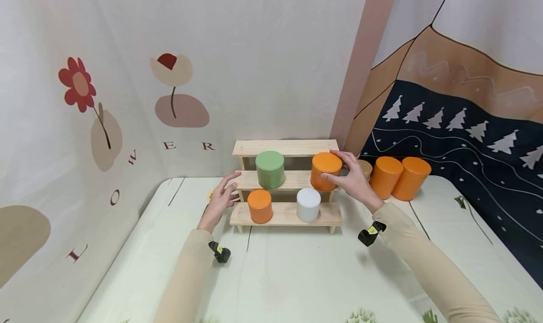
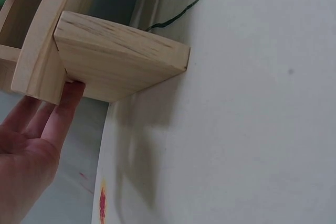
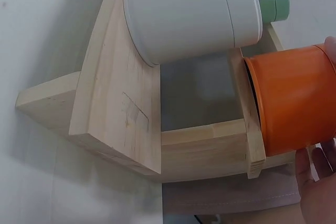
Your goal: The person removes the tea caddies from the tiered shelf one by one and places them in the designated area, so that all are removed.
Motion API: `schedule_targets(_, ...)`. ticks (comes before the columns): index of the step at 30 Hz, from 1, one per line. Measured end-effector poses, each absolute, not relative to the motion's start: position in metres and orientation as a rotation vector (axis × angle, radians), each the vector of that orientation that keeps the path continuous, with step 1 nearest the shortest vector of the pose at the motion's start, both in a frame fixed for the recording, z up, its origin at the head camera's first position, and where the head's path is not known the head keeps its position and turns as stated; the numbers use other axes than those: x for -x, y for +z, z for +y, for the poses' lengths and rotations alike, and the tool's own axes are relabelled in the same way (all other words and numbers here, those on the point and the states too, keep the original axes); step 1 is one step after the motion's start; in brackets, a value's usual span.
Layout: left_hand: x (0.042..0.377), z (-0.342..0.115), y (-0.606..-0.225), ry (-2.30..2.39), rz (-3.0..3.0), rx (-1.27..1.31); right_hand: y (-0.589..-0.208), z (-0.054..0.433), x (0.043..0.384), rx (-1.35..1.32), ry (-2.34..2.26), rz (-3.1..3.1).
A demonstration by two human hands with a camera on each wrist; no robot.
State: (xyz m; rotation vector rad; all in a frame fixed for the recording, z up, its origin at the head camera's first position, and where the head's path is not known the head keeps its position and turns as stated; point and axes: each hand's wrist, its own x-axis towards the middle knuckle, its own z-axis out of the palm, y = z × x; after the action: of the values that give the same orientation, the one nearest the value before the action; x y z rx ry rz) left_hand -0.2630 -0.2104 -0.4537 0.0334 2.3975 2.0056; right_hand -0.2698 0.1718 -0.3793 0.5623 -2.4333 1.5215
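Note:
A three-step wooden shelf [image 1: 285,147] stands against the backdrop. My right hand [image 1: 354,181] grips an orange canister [image 1: 324,176] at the right end of the middle step, thumb in front and fingers around the far side. In the right wrist view, the canister's base [image 3: 265,106] is right at the step's edge. At the shelf's left end my left hand [image 1: 220,201] touches the middle step, its fingers fairly straight against the wood [image 2: 39,80]. A green canister [image 1: 270,171] sits on the middle step. Below it, the lowest step carries a shorter orange canister [image 1: 259,207] and a white one [image 1: 308,205].
Right of the shelf, two tall orange canisters [image 1: 385,179] stand on the white-covered table [image 1: 288,276], beside a tan canister [image 1: 365,168] partly hidden by my right hand. A printed cloth backdrop [image 1: 271,68] rises behind and to both sides.

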Motion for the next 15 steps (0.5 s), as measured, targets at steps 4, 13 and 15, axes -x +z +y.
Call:
schedule_targets(4, 0.263, -0.21, -0.453, 2.007, 2.406, -0.029, -0.379, 0.173, 0.268, -0.561, 1.525, -2.439)
schedule_targets(13, 0.264, -0.21, -0.455, 1.989, 2.446, -0.048, -0.351, 0.169, 0.237, -0.557, 1.499, -2.431)
schedule_targets(15, 0.264, -0.21, -0.454, 1.988, 2.448, -0.042, -0.345, 0.168, 0.232, -0.558, 1.484, -2.428)
